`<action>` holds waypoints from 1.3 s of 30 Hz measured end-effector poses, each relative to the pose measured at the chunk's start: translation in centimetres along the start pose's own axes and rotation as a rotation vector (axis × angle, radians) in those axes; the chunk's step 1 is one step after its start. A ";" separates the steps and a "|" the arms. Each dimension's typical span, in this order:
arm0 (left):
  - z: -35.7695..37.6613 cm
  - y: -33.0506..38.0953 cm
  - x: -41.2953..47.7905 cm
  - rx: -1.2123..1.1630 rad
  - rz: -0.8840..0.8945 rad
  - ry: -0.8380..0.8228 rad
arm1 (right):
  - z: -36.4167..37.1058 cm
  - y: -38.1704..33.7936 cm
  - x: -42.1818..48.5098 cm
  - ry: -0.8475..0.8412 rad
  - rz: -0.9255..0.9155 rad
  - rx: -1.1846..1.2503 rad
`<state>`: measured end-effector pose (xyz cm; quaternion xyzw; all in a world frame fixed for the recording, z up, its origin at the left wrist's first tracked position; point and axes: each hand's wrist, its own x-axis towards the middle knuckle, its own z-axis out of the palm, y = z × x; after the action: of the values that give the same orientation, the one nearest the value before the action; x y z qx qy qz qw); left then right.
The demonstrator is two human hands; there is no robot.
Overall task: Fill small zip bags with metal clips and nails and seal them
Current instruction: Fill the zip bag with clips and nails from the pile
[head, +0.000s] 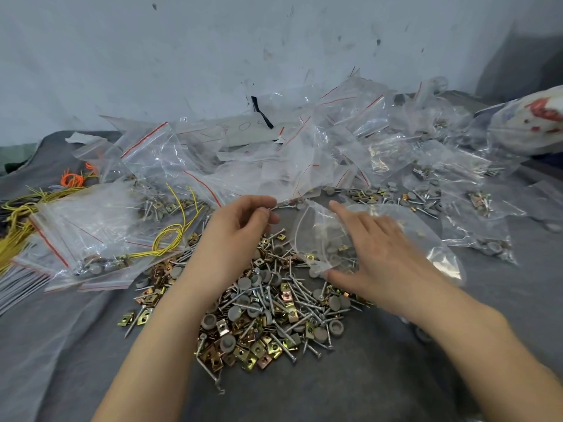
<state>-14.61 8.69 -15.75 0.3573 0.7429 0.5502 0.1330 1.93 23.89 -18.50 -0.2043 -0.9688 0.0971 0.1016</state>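
A heap of loose nails, brass-coloured metal clips and grey round caps (268, 315) lies on the grey cloth between my forearms. My left hand (240, 229) is above the heap's far edge, fingers curled, pinching the corner of an empty clear zip bag (292, 178) from the pile behind. My right hand (377, 257) is spread with straight fingers on a clear zip bag (320, 239) that holds a few clips, caps and nails. Plastic of that bag also drapes over the back of my right hand.
Filled red-striped zip bags (91, 236) lie at the left among yellow wires (170, 236) and orange ties (71, 179). A big pile of empty bags (335, 132) backs onto the wall. More filled bags (475, 205) and a white printed sack (533, 126) lie at the right.
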 end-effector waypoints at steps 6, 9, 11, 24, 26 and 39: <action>-2.3 -1.0 -1.3 0.338 0.045 -0.012 | 0.6 -0.3 0.5 0.000 0.020 -0.047; -3.0 -1.7 -2.3 0.611 0.082 -0.055 | 0.8 -0.5 0.5 0.026 0.023 -0.052; -3.2 -1.7 -3.0 0.679 0.098 -0.093 | 0.9 -0.6 0.6 0.053 0.026 -0.051; -5.1 -2.7 -5.9 0.833 -0.093 0.094 | 1.8 -1.4 -0.4 0.083 0.022 -0.038; -4.7 -3.0 -7.2 0.839 -0.167 0.112 | 2.0 -1.4 -0.3 0.096 0.024 -0.021; -3.8 -4.0 -8.0 1.008 -0.139 0.001 | 0.9 -1.5 0.0 0.152 0.009 0.115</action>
<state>-12.70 -0.04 -19.63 0.3265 0.9381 0.1135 -0.0198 1.16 22.39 -19.00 -0.2091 -0.9502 0.1373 0.1858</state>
